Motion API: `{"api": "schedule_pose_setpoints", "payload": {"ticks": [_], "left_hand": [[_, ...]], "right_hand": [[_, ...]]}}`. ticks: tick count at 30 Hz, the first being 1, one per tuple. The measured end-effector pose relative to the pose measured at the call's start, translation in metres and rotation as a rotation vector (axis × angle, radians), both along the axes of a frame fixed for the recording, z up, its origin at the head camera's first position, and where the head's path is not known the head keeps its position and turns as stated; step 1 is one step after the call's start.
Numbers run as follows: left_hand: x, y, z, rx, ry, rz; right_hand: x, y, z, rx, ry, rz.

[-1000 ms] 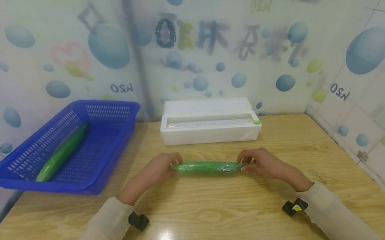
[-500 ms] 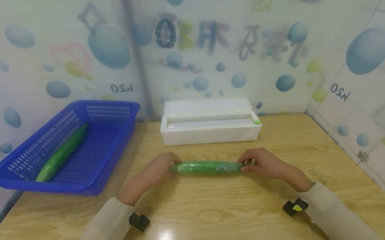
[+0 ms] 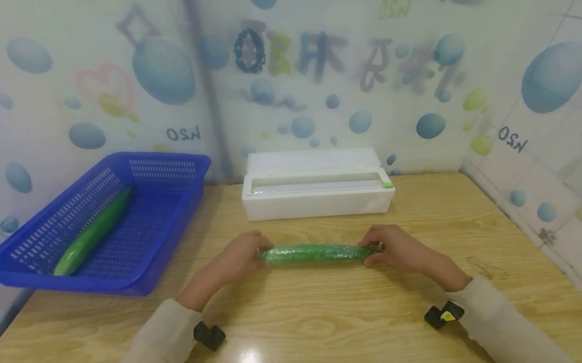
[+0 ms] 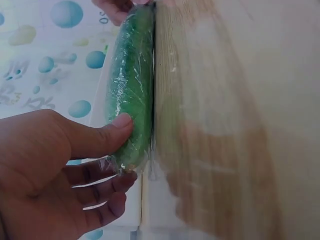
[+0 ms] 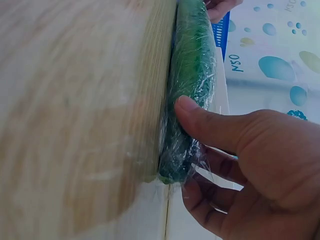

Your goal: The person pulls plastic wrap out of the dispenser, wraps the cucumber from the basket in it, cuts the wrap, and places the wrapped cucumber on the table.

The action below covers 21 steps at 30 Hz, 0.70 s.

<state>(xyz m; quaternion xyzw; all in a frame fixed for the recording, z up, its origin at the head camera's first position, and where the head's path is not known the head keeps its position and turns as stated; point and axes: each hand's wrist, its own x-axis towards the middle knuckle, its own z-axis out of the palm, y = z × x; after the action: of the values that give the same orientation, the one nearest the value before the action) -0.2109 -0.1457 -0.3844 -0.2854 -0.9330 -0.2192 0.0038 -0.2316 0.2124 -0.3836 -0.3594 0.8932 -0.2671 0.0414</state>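
Observation:
A green cucumber [image 3: 317, 254] wrapped in clear plastic film lies crosswise in front of me, close over the wooden table. At its left end my left hand [image 3: 240, 258] holds it; the left wrist view shows the thumb [image 4: 117, 129] on the wrapped skin and the other fingers curled by the tip. My right hand [image 3: 396, 247] grips the opposite end. In the right wrist view its thumb [image 5: 192, 110] presses the cucumber's side, with fingers bent behind the end and loose film [image 5: 200, 162] sticking out between them.
Beyond the hands stands a white cling film box [image 3: 320, 203], lid raised and a roll inside. A blue plastic basket [image 3: 170, 250] at the left holds another cucumber [image 3: 91, 235]. Patterned walls close off the back and right of the wooden table [image 3: 317, 332].
The fingers of my right hand have shifted slightly at the cucumber's end, and more of its tip shows between them. My left hand stays nearly where it was.

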Motion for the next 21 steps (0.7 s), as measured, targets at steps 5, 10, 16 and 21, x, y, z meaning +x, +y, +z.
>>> {"api": "schedule_pose_setpoints", "payload": {"ticks": [5,10,16,21], "left_hand": [[0.0006,-0.0016,0.0004,0.062,-0.022,-0.009],[-0.0001,-0.0028,-0.0027,0.073,-0.002,-0.025],[-0.0025,-0.0021,-0.0045,0.082,-0.033,-0.041],[-0.0022,-0.0006,-0.0043,0.162,-0.033,-0.006]], "right_hand": [[-0.0005,0.0007,0.0018,0.001,0.008,0.026],[-0.0015,0.0020,0.0026,-0.011,-0.010,0.037],[-0.0023,0.0029,0.0010,0.018,-0.007,0.037],[-0.0029,0.0027,-0.0012,0.008,0.022,0.042]]}}
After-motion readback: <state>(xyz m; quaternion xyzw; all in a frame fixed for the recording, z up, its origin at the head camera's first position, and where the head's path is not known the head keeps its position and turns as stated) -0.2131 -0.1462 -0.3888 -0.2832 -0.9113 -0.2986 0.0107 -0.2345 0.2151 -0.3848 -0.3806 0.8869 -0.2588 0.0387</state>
